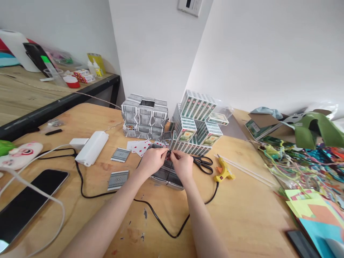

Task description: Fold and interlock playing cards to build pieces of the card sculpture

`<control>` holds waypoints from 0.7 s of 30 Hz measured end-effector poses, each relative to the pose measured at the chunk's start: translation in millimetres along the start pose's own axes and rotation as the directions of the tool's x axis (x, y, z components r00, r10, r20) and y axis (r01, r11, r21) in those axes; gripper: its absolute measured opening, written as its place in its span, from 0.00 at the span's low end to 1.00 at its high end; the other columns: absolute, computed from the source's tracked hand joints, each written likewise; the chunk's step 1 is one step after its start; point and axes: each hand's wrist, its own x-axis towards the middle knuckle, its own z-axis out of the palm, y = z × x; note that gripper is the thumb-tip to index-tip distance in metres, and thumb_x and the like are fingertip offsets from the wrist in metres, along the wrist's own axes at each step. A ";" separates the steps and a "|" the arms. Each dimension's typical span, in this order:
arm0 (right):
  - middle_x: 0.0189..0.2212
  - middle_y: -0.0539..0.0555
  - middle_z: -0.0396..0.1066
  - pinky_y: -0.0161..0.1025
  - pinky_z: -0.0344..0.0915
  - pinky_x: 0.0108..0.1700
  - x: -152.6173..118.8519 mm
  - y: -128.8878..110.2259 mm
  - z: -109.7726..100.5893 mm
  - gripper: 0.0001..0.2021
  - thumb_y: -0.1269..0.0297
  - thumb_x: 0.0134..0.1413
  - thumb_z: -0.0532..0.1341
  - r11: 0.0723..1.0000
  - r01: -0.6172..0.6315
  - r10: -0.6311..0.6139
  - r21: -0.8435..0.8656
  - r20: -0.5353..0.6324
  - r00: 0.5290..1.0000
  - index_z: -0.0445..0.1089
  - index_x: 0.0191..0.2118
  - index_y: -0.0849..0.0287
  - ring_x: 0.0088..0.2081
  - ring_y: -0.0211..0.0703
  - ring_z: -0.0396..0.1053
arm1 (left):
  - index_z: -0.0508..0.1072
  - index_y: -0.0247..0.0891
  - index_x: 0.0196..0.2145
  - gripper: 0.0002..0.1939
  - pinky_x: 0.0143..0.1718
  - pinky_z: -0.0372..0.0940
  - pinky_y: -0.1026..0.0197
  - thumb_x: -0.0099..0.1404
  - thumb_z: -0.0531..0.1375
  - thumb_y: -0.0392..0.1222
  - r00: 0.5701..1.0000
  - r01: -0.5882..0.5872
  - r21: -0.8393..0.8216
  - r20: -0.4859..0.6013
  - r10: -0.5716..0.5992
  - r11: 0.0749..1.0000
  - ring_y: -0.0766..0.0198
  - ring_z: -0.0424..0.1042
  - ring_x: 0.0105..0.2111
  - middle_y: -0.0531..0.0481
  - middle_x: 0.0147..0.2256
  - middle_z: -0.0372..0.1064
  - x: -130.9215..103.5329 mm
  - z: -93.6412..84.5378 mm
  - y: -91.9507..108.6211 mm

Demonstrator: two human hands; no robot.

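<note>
A low block built from folded playing cards (162, 174), with grey patterned backs, lies on the table in front of me. Over its far part, my left hand (156, 159) and my right hand (183, 164) meet with fingertips pinched on a dark playing card (168, 154), mostly hidden by the fingers. Loose face-up cards (143, 147) spread just beyond my left hand. Two folded cards lie apart on the left, an upper one (120, 154) and a lower one (118, 180). Behind stands a taller block of folded cards (145, 116). Black-handled scissors (203, 165) rest beside my right hand.
Stacked card boxes (196, 122) stand behind my right hand. A yellow glue gun (223, 171) lies right of the scissors, its black cord looping across the front. White glue sticks (247, 170), a white power strip (92, 147), a phone (34, 200) and coloured paper (314, 211) lie around.
</note>
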 end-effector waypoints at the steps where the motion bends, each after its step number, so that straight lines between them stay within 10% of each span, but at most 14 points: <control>1: 0.24 0.52 0.75 0.32 0.64 0.32 -0.4 -1.7 -0.6 0.11 0.65 0.48 0.55 1.000 0.006 -0.006 -0.014 0.011 1.000 0.75 0.28 0.58 0.25 0.40 0.70 | 0.74 0.42 0.38 0.13 0.31 0.61 0.63 0.62 0.50 0.39 1.000 0.008 -0.002 0.006 -0.008 1.000 0.61 0.73 0.31 0.49 0.33 0.75 0.0 0.4 -0.7; 21: 0.29 0.52 0.76 0.33 0.65 0.35 1.2 1.8 0.9 0.11 0.69 0.47 0.54 0.999 -0.014 0.022 -0.046 0.160 0.987 0.74 0.33 0.57 0.30 0.41 0.72 | 0.72 0.38 0.37 0.14 0.32 0.63 0.60 0.60 0.49 0.33 0.987 0.043 0.060 0.155 -0.052 0.997 0.57 0.73 0.31 0.43 0.31 0.74 -2.1 3.0 4.9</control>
